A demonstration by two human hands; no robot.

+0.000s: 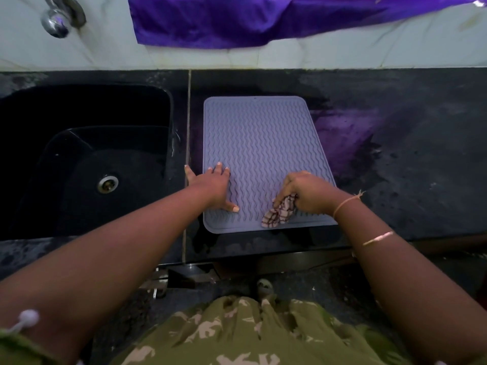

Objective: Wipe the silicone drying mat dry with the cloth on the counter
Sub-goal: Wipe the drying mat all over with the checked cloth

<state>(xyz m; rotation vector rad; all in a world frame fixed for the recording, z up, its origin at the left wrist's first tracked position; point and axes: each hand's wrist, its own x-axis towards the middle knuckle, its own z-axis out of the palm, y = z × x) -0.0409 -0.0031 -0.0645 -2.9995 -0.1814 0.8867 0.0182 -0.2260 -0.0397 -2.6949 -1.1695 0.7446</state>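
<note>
A grey-lilac silicone drying mat (261,143) with wavy ridges lies flat on the black counter (411,159), just right of the sink. My left hand (212,184) rests flat with fingers spread on the mat's near left edge. My right hand (307,189) is closed around a bunched checked cloth (279,212), which presses on the mat's near right part. Part of the cloth hangs out below my fingers.
A black sink (87,159) with a metal drain (107,183) sits to the left. A chrome tap (56,19) is on the white wall at top left. A purple fabric (263,19) hangs on the wall behind the counter.
</note>
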